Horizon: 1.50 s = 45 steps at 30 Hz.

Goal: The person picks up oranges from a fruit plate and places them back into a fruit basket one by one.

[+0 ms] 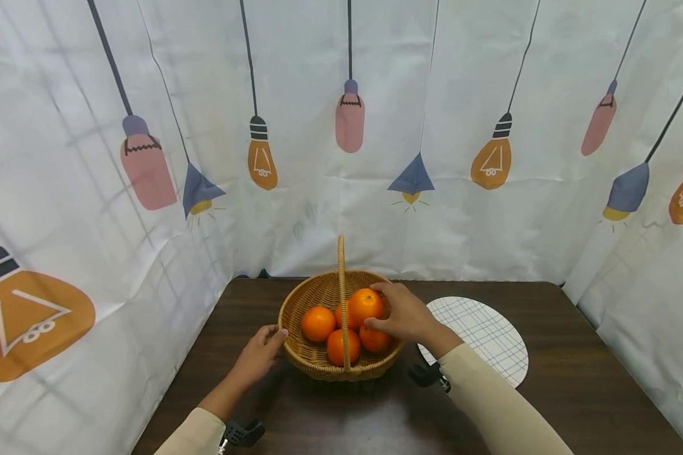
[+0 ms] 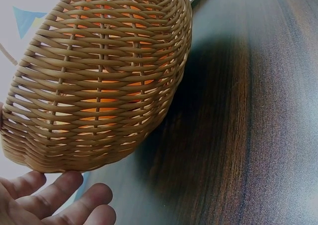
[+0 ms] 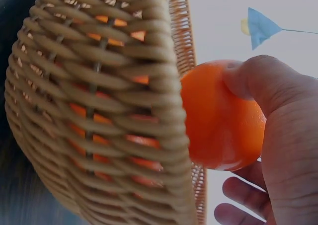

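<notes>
A round wicker basket (image 1: 313, 366) with a tall arched handle (image 1: 341, 265) stands on the dark wooden table. My left hand (image 1: 262, 351) holds its left rim, the thumb at the edge and the fingers against the outer weave (image 2: 99, 130). With my right hand (image 1: 404, 313) I grip an orange (image 1: 367, 306) at the basket's right side, thumb on the near side of the fruit. In the right wrist view, this orange (image 3: 221, 123) shows just above the rim. Several more oranges (image 1: 318, 323) lie inside the basket, partly visible through the weave in the left wrist view.
A white round plate (image 1: 478, 328) with a blue grid pattern lies right of the basket, partly behind my right forearm. Behind the table hangs a white cloth (image 1: 307, 221) printed with lamps and bulbs. Dark straps with small devices (image 1: 245, 433) sit at both wrists.
</notes>
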Available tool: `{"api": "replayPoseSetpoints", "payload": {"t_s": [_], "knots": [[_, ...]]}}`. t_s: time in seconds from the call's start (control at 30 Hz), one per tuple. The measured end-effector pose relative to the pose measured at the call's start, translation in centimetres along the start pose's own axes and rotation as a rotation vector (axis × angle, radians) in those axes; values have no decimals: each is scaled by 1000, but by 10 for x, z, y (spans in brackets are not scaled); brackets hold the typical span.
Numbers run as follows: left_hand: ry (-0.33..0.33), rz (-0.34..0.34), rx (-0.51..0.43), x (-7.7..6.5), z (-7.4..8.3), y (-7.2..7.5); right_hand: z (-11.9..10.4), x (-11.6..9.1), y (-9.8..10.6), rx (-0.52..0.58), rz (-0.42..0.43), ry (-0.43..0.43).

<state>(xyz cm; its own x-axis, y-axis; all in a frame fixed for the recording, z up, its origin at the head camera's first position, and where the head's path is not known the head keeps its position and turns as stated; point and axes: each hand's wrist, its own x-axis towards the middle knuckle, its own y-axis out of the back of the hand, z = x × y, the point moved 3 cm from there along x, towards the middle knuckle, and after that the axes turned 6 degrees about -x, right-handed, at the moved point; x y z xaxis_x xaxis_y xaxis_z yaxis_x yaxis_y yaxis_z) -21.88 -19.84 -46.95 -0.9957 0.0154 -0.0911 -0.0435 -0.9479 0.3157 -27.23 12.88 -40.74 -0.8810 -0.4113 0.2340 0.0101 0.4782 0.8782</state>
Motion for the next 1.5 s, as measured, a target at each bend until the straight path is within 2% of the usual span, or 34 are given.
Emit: {"api": "replayPoseSetpoints", "payload": {"t_s": [0.37,0.9,1.13,1.37,1.5], "knots": [[1,3,-3,2,-1,0,-1,5,-11,-16,-6,40],[5,4,-1,2,-1,2,4,-2,-8,-41,4,29],[2,10,-8,0,-1,2,15,-14,-4,-35,31,27],[2,32,-12,3,-3,4,27,-32,6,-32,116,33],[-8,36,11,3,-1,5,38,-45,12,-34,138,22]]}}
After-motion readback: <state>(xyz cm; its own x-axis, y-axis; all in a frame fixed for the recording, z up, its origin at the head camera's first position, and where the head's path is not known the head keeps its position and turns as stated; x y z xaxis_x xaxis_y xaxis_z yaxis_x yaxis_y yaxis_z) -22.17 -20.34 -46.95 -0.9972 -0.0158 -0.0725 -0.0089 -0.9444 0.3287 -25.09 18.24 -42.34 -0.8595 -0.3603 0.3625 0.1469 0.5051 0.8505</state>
